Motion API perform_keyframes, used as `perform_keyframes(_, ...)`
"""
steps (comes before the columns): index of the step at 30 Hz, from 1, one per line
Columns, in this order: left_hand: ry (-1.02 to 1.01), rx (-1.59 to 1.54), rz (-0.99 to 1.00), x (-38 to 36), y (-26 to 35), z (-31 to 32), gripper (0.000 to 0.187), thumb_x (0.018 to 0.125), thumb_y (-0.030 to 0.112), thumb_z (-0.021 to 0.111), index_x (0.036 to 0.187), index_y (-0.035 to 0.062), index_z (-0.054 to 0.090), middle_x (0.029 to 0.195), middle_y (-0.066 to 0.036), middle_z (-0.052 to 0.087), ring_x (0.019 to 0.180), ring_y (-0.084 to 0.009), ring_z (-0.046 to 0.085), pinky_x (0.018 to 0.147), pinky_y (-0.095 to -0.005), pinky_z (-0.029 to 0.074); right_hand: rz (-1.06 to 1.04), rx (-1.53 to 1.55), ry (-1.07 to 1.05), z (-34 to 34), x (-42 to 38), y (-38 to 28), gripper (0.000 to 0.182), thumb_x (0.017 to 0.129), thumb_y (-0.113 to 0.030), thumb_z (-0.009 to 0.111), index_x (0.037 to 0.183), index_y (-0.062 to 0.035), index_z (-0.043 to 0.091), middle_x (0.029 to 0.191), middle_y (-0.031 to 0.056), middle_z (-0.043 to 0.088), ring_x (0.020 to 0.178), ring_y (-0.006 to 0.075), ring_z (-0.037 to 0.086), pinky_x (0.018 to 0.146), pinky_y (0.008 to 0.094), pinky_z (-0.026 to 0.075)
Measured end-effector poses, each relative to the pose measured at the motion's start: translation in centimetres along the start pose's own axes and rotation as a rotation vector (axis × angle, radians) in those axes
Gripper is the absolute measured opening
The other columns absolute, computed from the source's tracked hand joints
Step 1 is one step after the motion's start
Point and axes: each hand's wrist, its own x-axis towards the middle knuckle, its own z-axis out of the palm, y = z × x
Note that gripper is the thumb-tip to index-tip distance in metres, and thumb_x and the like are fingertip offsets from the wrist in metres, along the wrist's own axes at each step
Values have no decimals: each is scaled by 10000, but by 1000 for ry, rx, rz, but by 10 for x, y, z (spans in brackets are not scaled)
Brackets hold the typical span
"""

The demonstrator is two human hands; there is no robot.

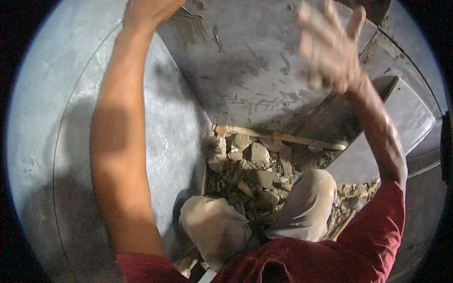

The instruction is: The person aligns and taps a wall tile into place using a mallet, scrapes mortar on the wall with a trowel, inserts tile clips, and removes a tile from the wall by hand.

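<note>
Near the top edge, my left hand (153, 8) is bent at the wrist and partly cut off by the frame; its fingers are out of sight, so what it holds or touches cannot be made out. On the upper right, my right hand (330, 49) is blurred by motion, with its fingers spread and nothing in them. It is over a grey slab (245, 70) that carries dark smears and scratches. A paler grey panel (170, 122) stands beside my left forearm.
Rubble and broken stones (259, 155) lie around my knees. A pale strip of wood (283, 137) runs along the slab's lower edge. At the right, a grey box-like piece (406, 113) with a raised edge is beside my right forearm.
</note>
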Motion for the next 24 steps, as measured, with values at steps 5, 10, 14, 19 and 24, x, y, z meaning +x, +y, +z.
perform_keyframes(5,-28,22,-34,-7,18,-4,572,916,459,407,744,-45,616,746,-237,602,747,-374,590,694,-439,421,-80,144,-13,-11,-27,-14,754,780,-469,629,1407,-205,304,1421,150,345,1323,339,295,1045,604,30)
perform_keyframes(10,-18,68,-121,-7,2,8,584,899,534,415,938,1,650,930,-224,635,853,-309,625,767,-404,438,336,1217,-800,-53,-121,-148,419,867,-316,560,1226,-101,532,1238,147,538,1165,301,503,973,480,392)
perform_keyframes(14,25,45,-140,-8,-5,14,625,884,561,433,961,-19,655,869,-180,664,822,-262,622,763,-362,449,700,1335,-1432,-12,-303,-262,450,881,-323,518,1275,-107,493,1118,223,587,954,396,586,839,458,486)
perform_keyframes(19,-6,-26,-412,-6,-1,15,616,905,518,439,937,-57,655,835,-131,655,760,-192,567,723,-325,438,1058,1002,-1431,-34,-417,-399,418,929,-301,390,1317,-152,430,1089,211,574,1021,381,540,828,452,482)
perform_keyframes(24,17,-198,-440,-7,0,20,588,920,486,439,936,-64,646,850,-114,647,764,-184,559,714,-312,438,1267,742,-1329,-46,-393,-396,442,897,-358,453,1308,-198,422,922,189,638,779,356,635,668,466,520)
